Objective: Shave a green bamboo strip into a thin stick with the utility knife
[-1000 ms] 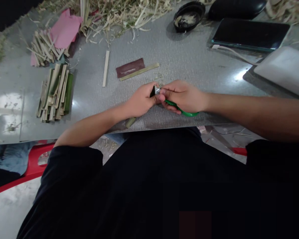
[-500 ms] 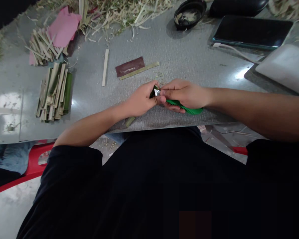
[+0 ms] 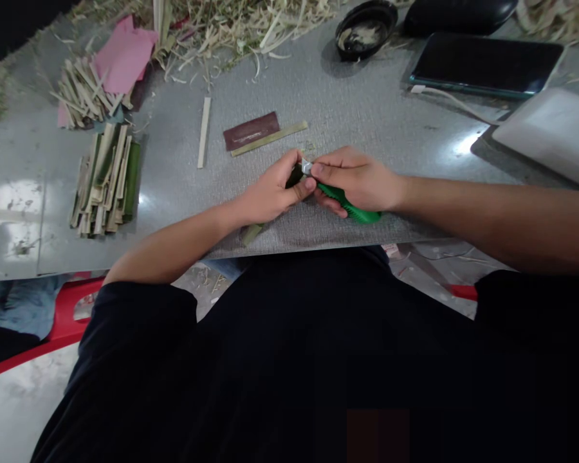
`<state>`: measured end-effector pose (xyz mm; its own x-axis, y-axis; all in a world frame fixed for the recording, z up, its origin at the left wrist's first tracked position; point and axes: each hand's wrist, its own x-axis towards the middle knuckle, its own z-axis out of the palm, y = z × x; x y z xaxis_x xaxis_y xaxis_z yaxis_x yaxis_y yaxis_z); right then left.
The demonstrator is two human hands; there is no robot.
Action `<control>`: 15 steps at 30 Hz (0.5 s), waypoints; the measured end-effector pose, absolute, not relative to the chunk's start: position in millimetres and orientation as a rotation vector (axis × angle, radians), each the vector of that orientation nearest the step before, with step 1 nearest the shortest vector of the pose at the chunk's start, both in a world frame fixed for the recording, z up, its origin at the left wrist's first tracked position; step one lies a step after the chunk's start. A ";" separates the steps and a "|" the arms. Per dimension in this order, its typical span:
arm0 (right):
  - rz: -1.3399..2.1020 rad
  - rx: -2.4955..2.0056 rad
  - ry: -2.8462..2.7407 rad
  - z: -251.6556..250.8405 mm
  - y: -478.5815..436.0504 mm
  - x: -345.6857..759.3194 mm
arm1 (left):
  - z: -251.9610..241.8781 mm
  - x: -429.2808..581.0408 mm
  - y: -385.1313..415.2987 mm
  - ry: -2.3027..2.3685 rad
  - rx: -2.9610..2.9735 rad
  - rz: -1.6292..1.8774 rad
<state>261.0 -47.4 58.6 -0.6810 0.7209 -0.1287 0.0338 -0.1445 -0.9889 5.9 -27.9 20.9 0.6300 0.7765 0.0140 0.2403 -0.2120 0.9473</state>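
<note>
Bamboo strip (image 3: 251, 235) pinched tight in left hand (image 3: 270, 193) over near edge of grey table (image 3: 367, 116); right hand (image 3: 359, 180) clenched around green knife (image 3: 352, 209), blade touching strip. Beyond, brown sheet (image 3: 251, 130); stacked bamboo slats (image 3: 107, 180) at left; black bowl (image 3: 365, 29) farthest.

The person wears a plain black short-sleeved shirt (image 3: 318, 360), which fills the lower half of the view as one dark mass, too dark to tell where cloth folds or where the shirt ends. The left sleeve (image 3: 139, 321) and the right sleeve (image 3: 535, 302) hang loose and wide, each ending in a rounded hem above the elbow. Below the hems both forearms are uncovered down to the bare left hand (image 3: 270, 193) and bare right hand (image 3: 354, 180).
</note>
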 end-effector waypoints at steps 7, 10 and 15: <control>2.065 -0.814 -1.673 54.8 -29.7 274.6 | 35.2 4.2 -27.4 0.693 1.313 0.455; 2.156 -0.770 -1.628 48.9 -29.9 272.7 | 44.5 4.6 -28.3 0.644 1.272 0.387; 2.187 -0.666 -1.657 48.1 -32.1 269.9 | 46.2 3.9 -27.2 0.671 1.325 0.392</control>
